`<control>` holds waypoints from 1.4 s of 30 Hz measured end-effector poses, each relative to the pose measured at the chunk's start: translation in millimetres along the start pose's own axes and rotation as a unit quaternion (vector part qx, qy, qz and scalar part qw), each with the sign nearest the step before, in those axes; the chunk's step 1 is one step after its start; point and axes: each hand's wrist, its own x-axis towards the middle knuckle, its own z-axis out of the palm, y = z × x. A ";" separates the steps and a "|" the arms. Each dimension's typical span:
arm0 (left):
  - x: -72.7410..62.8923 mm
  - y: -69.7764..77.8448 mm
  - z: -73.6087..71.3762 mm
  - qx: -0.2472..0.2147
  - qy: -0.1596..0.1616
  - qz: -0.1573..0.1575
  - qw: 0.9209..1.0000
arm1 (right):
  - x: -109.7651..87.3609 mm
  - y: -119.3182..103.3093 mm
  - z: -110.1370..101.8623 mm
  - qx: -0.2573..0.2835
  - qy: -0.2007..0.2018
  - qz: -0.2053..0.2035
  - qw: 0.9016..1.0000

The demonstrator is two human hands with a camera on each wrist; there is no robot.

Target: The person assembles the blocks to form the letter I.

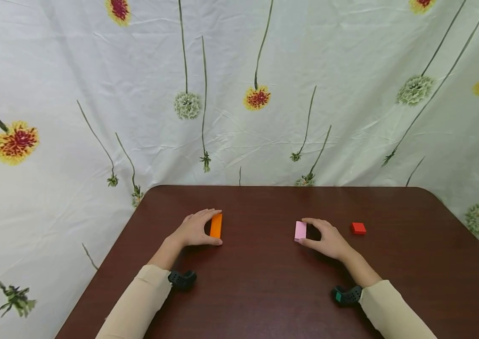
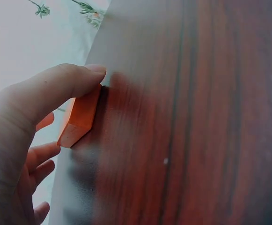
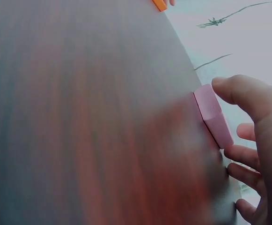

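On the left of the table, my left hand point(image 1: 198, 228) spans a long orange block point(image 1: 216, 226), its thumb at the near end and fingers at the far end. The left wrist view shows the thumb overlapping the orange block point(image 2: 82, 115), with a fingertip at its lower corner. To the right, my right hand point(image 1: 326, 239) pinches a pink block point(image 1: 300, 231) lengthwise between thumb and fingertips. In the right wrist view the pink block point(image 3: 213, 115) has the thumb tip at one end and a fingertip at the other.
A small red block point(image 1: 359, 228) lies on the dark brown table point(image 1: 256, 282), just right of my right hand. Behind the table's far edge hangs a pale cloth point(image 1: 231, 136) printed with flowers. Dark bands point(image 1: 182, 279) circle both wrists.
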 end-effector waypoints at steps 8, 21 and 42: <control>-1.9 -1.1 1.9 -0.024 0.011 0.002 1.000 | -1.4 4.8 4.3 0.034 0.020 0.019 0.999; -1.9 -7.6 6.8 -0.053 0.016 0.010 0.998 | -2.5 9.7 7.7 0.053 0.030 0.035 0.998; -6.8 -15.2 10.8 -0.095 0.027 0.010 0.995 | -3.1 9.9 9.1 0.057 0.029 0.049 0.997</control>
